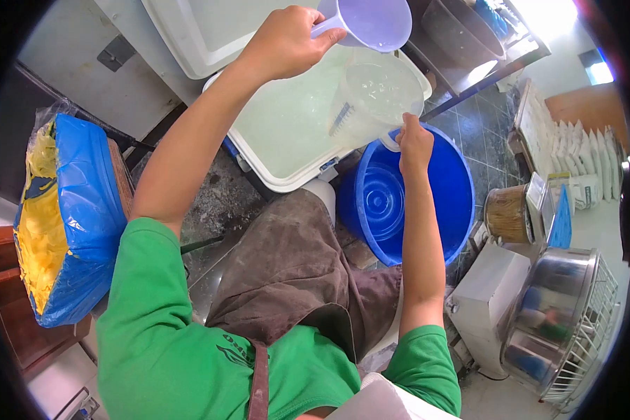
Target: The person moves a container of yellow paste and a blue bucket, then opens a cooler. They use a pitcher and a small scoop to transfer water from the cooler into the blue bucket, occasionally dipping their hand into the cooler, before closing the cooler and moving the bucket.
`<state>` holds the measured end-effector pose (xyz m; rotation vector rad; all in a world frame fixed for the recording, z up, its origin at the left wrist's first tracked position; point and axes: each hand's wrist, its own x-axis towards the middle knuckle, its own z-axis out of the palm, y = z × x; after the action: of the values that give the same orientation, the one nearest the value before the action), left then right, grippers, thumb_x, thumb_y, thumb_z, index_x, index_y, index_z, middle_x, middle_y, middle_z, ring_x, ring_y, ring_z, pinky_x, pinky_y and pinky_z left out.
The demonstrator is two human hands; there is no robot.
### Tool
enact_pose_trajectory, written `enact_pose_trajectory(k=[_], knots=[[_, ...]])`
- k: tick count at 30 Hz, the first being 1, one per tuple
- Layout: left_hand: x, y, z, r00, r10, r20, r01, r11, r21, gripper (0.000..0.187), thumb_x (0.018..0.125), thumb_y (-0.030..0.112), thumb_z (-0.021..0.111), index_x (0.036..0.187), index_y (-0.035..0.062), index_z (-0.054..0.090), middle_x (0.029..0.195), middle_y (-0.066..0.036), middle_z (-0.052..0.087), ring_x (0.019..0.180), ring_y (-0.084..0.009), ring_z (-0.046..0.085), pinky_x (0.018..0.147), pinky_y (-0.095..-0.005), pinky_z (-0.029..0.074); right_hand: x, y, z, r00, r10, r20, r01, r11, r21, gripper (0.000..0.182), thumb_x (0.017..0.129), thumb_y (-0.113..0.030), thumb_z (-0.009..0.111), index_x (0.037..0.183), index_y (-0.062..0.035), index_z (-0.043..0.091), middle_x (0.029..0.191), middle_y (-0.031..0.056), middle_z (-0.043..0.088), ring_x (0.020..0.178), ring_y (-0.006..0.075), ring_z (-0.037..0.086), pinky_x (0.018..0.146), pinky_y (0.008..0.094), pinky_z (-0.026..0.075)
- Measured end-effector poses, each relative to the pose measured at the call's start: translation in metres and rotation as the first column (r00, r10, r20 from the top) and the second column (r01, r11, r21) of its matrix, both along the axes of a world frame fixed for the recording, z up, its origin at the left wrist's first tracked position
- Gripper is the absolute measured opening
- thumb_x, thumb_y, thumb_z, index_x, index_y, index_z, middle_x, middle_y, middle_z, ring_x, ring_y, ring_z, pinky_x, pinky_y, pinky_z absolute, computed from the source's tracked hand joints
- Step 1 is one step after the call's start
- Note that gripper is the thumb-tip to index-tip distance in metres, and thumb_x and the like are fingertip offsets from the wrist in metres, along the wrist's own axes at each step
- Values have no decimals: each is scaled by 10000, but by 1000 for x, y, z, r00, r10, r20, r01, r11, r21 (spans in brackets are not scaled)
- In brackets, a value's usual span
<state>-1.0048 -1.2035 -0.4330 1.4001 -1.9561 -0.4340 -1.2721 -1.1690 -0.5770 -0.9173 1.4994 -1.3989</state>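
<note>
My left hand (290, 43) is closed round the handle of a purple plastic jug (376, 26), which is tilted at the top of the view. With my right hand (416, 145) I grip the handle of a clear measuring jug (379, 94), with dark scale marks on its side. The clear jug is held just below the purple one, over the right part of a white cooler box (281, 186) with pale liquid in it. Wet-looking spots show inside the clear jug. Under my right forearm stands a large blue tub (463, 178).
An open cooler lid (189, 42) lies beyond the box. To the left stands a blue plastic bag (91, 210) with yellow contents. A large steel pot (553, 308), a white scale (537, 199) and several white packets (586, 157) are at the right. A grey basin (462, 35) sits on a shelf.
</note>
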Motion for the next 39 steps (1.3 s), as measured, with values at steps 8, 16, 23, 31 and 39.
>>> enact_pose_trajectory(k=[8, 16, 23, 31, 39], knots=[[-5, 10, 5, 998, -30, 62, 35, 997, -75, 411, 893, 364, 646, 1031, -22, 674, 768, -159, 672, 686, -255, 645, 654, -356, 483, -1, -1, -1, 1000, 11, 24, -11, 1000, 0, 302, 857, -212, 614, 602, -102, 495, 572, -43, 385, 489, 63, 327, 465, 263, 235], [-2, 5, -2, 995, -52, 90, 64, 988, -140, 386, 896, 337, 646, 1029, -24, 669, 756, -158, 665, 677, -258, 634, 639, -359, 475, 0, 0, 0, 1000, 9, 12, -9, 1000, -6, 317, 855, -225, 618, 596, -93, 491, 570, -35, 394, 492, 70, 335, 467, 266, 238], [-6, 10, 7, 998, -40, 46, 44, 995, -91, 407, 892, 363, 651, 1030, -20, 673, 719, -134, 659, 623, -228, 615, 614, -342, 470, 2, 0, 2, 1000, -10, -6, 10, 1000, 2, 336, 857, -228, 615, 581, -94, 479, 552, -34, 381, 488, 77, 337, 466, 271, 240], [5, 6, 7, 858, 92, -506, 96, 938, 333, 463, 880, 424, 677, 969, -29, 641, 566, 11, 482, 457, -56, 436, 404, -243, 342, 2, 1, 1, 1000, 6, 11, -6, 1000, -2, 327, 856, -221, 612, 586, -94, 480, 557, -33, 386, 484, 74, 329, 461, 272, 235], [47, -17, -59, 950, 213, -227, -159, 959, 235, 465, 842, 422, 691, 984, -15, 624, 595, -20, 535, 439, -102, 476, 420, -271, 385, -2, -2, -4, 1000, -11, -14, 11, 1000, 10, 397, 844, -258, 622, 525, -54, 502, 535, -15, 452, 478, 81, 383, 454, 286, 270]])
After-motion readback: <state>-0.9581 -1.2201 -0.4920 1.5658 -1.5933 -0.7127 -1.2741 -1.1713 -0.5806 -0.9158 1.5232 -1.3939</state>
